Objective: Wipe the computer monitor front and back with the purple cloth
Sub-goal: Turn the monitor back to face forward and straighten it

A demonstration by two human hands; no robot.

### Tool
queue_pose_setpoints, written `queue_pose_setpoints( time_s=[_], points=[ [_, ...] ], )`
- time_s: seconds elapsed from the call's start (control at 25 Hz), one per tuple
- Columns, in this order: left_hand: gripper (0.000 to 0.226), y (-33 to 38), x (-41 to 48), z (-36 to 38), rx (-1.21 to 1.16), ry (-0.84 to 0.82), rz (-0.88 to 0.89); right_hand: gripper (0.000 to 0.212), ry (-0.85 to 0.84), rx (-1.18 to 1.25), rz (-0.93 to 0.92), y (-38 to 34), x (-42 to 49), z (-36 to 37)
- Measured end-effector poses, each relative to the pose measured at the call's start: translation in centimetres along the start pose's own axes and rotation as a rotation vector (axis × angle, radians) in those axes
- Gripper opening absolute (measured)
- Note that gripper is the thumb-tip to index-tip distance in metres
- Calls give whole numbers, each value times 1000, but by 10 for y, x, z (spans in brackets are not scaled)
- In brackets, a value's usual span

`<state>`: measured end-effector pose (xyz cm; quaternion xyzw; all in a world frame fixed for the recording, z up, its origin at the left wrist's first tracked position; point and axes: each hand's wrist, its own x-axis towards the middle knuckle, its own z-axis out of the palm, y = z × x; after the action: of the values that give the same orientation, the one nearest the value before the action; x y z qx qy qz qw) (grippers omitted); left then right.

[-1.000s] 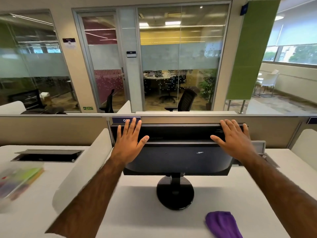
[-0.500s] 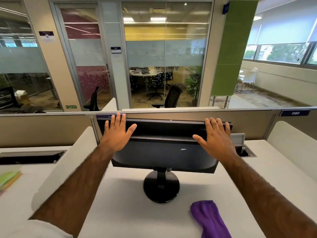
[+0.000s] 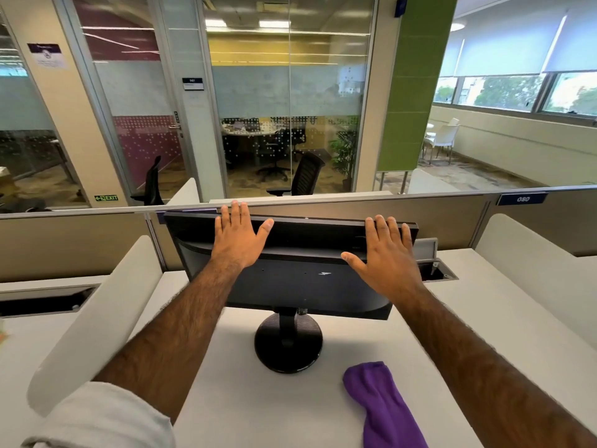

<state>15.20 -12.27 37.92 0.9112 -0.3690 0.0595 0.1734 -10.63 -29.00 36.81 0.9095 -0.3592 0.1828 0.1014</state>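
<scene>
The left hand point(image 3: 239, 242) and right hand point(image 3: 389, 258) press flat, fingers straight, on the back of the black plastic monitor point(image 3: 307, 286), seemingly positioning it; wiping next calls for picking up the crumpled purple cloth point(image 3: 382, 405) lying on the white surface point(image 3: 258, 415).

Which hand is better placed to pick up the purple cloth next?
Probably the right hand: the purple cloth lies on the desk just beside the right forearm, right of the monitor stand. The left hand rests farther away, across the monitor.

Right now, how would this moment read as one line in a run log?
left hand: flat on monitor back | right hand: flat on monitor back | purple cloth: lying on desk, unheld
</scene>
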Motion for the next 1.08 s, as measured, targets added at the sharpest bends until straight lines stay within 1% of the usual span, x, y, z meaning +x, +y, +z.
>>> queue_pose_setpoints(
  time_s=[0.24,0.56,0.8,1.08],
  points=[
    [88,-2,13,1,-19,-25,29,98,-1,-32,22,-10,-20,-10],
    [92,-7,35,3,5,-80,78,98,20,-72,29,-25,-45,-18],
    [89,-4,44,-8,58,-197,100,100,34,-92,32,-37,-62,-20],
    [87,-2,54,-14,62,-266,127,103,19,-130,65,-59,-81,-26]
  ],
)
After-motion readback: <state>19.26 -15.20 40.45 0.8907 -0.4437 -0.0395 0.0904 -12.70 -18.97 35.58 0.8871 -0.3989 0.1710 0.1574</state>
